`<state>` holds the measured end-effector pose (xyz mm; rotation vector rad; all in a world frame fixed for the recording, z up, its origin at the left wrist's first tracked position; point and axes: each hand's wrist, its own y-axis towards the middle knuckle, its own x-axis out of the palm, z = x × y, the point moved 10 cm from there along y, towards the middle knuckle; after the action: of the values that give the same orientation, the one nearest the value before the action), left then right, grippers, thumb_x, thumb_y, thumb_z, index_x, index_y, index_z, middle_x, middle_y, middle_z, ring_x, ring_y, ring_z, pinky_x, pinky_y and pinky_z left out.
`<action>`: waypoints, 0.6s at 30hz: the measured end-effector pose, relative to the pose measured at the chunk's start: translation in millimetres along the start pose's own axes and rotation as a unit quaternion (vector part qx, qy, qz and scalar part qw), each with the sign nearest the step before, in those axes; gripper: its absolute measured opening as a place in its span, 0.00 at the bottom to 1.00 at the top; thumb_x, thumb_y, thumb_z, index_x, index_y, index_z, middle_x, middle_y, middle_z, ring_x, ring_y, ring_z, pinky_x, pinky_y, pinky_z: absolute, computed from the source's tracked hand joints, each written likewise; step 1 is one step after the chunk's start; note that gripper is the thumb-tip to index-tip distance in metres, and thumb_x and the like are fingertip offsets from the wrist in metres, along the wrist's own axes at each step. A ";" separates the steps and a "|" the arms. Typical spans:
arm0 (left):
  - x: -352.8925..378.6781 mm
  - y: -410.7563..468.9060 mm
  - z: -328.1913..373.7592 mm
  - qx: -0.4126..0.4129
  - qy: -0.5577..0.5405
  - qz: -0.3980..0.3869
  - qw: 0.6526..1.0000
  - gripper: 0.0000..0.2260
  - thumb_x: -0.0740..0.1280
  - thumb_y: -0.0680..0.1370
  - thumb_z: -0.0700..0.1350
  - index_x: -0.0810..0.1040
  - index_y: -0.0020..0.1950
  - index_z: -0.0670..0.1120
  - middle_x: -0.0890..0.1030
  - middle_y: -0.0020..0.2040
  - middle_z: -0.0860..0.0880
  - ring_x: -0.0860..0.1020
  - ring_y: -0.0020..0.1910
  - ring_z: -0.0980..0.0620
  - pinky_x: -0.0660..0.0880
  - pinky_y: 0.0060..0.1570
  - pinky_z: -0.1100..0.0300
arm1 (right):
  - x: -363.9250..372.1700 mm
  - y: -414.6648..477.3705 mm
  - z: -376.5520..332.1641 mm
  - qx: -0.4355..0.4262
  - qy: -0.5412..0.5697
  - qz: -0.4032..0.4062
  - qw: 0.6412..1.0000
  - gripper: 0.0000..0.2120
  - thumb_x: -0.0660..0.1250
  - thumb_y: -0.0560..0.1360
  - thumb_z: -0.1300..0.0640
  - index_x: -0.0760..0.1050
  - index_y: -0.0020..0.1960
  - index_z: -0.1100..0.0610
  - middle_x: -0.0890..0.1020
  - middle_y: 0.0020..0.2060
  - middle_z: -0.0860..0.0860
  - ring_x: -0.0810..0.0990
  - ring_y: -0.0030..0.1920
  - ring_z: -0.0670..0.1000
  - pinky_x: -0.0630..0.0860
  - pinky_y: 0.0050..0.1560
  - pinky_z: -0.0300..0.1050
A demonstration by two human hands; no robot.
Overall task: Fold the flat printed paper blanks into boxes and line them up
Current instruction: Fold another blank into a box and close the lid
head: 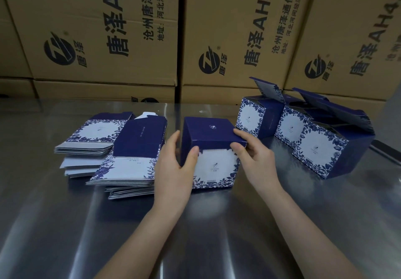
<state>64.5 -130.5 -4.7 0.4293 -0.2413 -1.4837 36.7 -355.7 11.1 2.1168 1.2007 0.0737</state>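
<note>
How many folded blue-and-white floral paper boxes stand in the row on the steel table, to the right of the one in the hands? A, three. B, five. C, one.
A: a near box, a middle box and a far box, lids raised, stand right of the held box.

Left hand (pixel 173 167) and right hand (pixel 257 155) grip, fingers curled.

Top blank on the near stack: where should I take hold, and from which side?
Probably pinch the top blank by its near edge, coming from the front: it lies flat, so only an edge offers purchase, and that edge lies beside the left hand.
</note>
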 end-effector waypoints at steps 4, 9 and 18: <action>-1.8 0.5 -2.0 0.017 0.054 -0.002 0.998 0.09 0.67 0.80 0.48 0.77 0.60 0.53 0.79 0.54 0.60 0.77 0.54 0.60 0.72 0.54 0.61 | -37.0 10.4 21.9 0.051 -0.013 0.105 0.993 0.12 0.70 0.76 0.53 0.80 0.59 0.46 0.84 0.44 0.46 0.83 0.46 0.50 0.79 0.54 0.52; 23.5 -7.0 -0.5 0.048 0.087 -0.100 0.990 0.07 0.67 0.79 0.45 0.79 0.43 0.55 0.81 0.38 0.59 0.77 0.39 0.64 0.69 0.40 0.70 | -78.0 14.6 42.4 0.090 -0.075 0.198 0.973 0.17 0.70 0.75 0.50 0.79 0.62 0.52 0.83 0.47 0.48 0.81 0.48 0.47 0.76 0.59 0.47; 49.0 -21.1 -2.6 0.074 0.145 -0.204 0.965 0.07 0.66 0.79 0.47 0.80 0.43 0.49 0.77 0.34 0.56 0.73 0.35 0.55 0.75 0.43 0.51 | -120.7 21.3 48.6 0.101 -0.243 0.291 0.920 0.21 0.67 0.79 0.51 0.74 0.67 0.62 0.81 0.59 0.60 0.79 0.58 0.60 0.72 0.60 0.52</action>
<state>50.5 -179.4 -21.0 0.8486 -0.0279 -1.7837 1.3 -482.4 19.9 2.4114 0.2789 -0.3075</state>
